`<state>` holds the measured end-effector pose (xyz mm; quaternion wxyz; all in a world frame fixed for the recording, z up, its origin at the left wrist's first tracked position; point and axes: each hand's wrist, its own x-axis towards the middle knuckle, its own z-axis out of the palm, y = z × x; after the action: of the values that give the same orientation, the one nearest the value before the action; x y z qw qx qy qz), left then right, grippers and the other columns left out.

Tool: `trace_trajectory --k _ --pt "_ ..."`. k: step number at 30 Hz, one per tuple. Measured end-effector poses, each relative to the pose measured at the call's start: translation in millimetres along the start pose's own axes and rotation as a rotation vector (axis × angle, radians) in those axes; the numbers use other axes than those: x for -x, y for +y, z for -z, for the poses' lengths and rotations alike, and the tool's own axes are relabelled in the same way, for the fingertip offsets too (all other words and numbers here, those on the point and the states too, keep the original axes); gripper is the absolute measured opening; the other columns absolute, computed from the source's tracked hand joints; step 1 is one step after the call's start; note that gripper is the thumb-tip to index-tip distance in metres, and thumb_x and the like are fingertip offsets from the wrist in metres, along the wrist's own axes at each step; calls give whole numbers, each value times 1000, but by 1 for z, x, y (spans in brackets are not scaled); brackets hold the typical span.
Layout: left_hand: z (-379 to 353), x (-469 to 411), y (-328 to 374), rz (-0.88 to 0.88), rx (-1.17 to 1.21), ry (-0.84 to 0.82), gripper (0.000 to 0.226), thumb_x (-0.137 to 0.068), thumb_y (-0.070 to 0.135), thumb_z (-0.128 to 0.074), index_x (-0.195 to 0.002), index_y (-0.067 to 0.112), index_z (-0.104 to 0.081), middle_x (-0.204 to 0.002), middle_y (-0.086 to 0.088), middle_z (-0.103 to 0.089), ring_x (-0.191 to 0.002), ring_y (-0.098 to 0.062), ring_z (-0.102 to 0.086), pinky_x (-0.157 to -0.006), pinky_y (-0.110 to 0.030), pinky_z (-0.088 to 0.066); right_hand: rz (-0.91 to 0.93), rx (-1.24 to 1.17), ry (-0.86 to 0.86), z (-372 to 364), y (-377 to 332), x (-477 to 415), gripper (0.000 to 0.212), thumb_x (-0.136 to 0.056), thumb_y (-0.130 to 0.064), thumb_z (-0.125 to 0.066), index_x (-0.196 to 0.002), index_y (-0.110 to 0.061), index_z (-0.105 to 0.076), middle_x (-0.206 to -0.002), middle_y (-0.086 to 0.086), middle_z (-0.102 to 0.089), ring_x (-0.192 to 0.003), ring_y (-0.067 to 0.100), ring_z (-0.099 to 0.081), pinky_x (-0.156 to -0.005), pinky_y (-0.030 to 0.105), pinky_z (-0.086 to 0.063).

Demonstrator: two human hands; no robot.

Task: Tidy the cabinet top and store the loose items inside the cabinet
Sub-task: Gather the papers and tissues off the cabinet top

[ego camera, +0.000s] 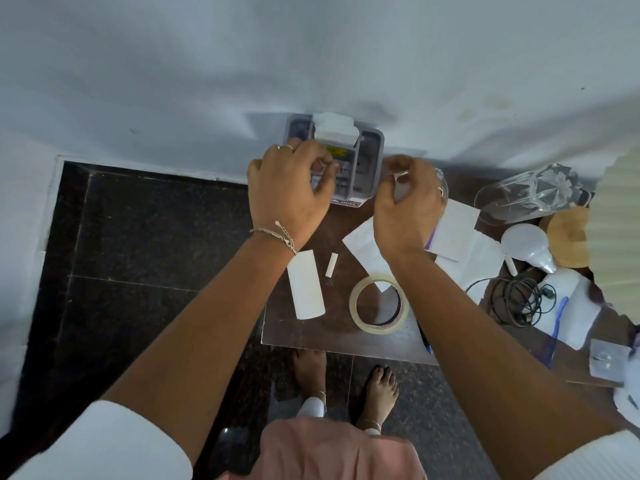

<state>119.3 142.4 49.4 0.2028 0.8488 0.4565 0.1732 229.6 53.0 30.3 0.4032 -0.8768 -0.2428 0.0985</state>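
left hand (289, 188) grips grey device (363, 150) at its front-left. right hand (407, 206) has fingers pinched together just beside device's right edge; on what, i cannot tell. device sits at back of cabinet top (294, 334), against wall. my judgement: take both sides squarely, lift level so white roll (334, 128) on top stays seated. tape roll (356, 306), paper tube (306, 285), papers (453, 226) lie loose nearby.

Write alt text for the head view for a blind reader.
From above, two hands work at a small grey device against the wall on a brown cabinet top: left hand gripping its left side, right hand at its right edge. Nearer lie a tape roll, paper slips, a white bulb and a black cable.
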Motion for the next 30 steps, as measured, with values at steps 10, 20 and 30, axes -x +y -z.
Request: trace_trajectory --k 10,20,30 --pt "-45 87 17 319 -30 -410 33 -82 56 -59 -104 33 -66 -103 8 -66 -109 -19 -55 -93 -45 -41 -248 74 27 52 85 71 19 -86 -12 -56 -95 -23 -67 -92 -8 -65 -89 17 -60 -83 49 -50" --pt "-74 68 41 184 -429 -453 52 -83 56 -59 -124 23 -56 -123 -9 -55 -119 -31 -42 -93 -45 -33 -160 293 -201 66 111 78 26 -89 -17 -57 -110 -27 -69 -112 -8 -65 -108 17 -54 -92 33 -29" --pt "-88 67 46 213 -397 -415 22 -86 42 -63 -99 25 -66 -112 -4 -60 -114 -28 -46 -90 -44 -29 21 382 -321 66 119 66 35 -87 -14 -60 -117 -29 -68 -125 -5 -60 -119 20 -50 -101 42 -34"
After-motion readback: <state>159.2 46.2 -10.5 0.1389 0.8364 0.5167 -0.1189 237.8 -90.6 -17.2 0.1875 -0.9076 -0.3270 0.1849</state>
